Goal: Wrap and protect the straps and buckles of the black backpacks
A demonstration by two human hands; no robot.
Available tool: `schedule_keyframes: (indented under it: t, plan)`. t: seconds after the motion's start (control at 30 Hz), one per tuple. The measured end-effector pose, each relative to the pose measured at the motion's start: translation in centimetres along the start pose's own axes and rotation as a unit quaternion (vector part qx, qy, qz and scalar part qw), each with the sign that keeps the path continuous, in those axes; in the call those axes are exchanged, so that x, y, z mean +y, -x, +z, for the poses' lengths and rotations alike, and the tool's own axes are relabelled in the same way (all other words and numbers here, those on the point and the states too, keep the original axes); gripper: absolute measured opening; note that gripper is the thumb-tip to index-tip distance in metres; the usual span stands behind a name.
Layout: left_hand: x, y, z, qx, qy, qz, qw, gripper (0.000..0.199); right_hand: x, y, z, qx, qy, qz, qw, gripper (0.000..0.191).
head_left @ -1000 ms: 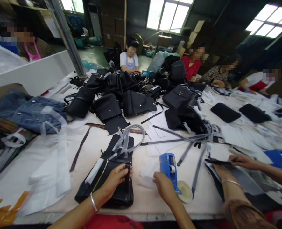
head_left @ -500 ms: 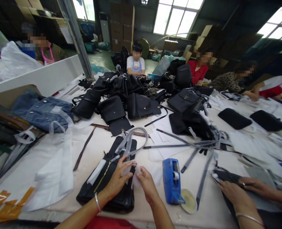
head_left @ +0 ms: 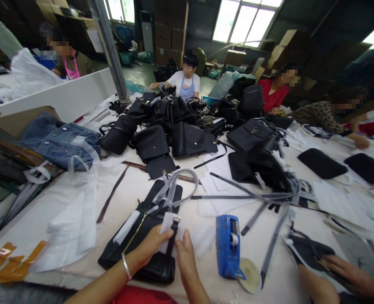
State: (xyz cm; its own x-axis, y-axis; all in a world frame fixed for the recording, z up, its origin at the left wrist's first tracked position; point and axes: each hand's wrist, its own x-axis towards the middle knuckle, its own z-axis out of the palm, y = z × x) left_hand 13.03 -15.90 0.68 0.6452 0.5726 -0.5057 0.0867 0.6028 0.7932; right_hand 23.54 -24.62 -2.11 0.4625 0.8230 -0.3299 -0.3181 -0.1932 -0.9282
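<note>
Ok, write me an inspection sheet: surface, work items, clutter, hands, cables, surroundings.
Surface: pale table, partly covered by papers.
Work items: black bag lying down; white sheet behind its buckled strap.
Clutter: heaped black bags beyond; blue tape dispenser beside the right hand.
Hands: left hand and right hand both at sheet and strap.
Cables: nothing seen.
Surroundings: co-workers around the table; one's hands close on the right.

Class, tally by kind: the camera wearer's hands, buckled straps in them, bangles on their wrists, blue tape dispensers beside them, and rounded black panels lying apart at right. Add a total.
Left hand and right hand: 2
Buckled strap: 1
Bangle: 1
Blue tape dispenser: 1
Black panels: 2
Total: 7
</note>
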Motion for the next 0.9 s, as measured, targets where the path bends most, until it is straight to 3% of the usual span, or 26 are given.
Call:
schedule_keyframes:
  t: [0.13,0.23,0.37,0.5,0.9]
  plan:
    - [0.4,-0.3,0.6,-0.016,0.011,0.017,1.000,0.042,-1.6,-0.5,-1.9,0.003,0.152,-0.026,0.988,0.030]
    - [0.8,-0.3,1.1,-0.016,-0.007,0.025,1.000,0.043,-3.3,-0.8,-2.2,0.046,0.194,-0.034,0.979,0.031]
    - [1.0,-0.1,1.4,0.011,-0.058,0.037,0.998,0.043,-4.3,-1.6,-1.4,0.051,0.171,-0.040,0.983,0.032]
    - [0.9,0.0,1.5,0.024,-0.085,0.060,0.994,0.043,-3.7,-2.7,-1.1,0.055,0.153,-0.046,0.986,0.027]
    - [0.2,-0.4,1.8,0.014,-0.089,0.087,0.992,0.050,-2.7,-2.9,-1.7,0.065,0.049,-0.042,0.996,0.028]
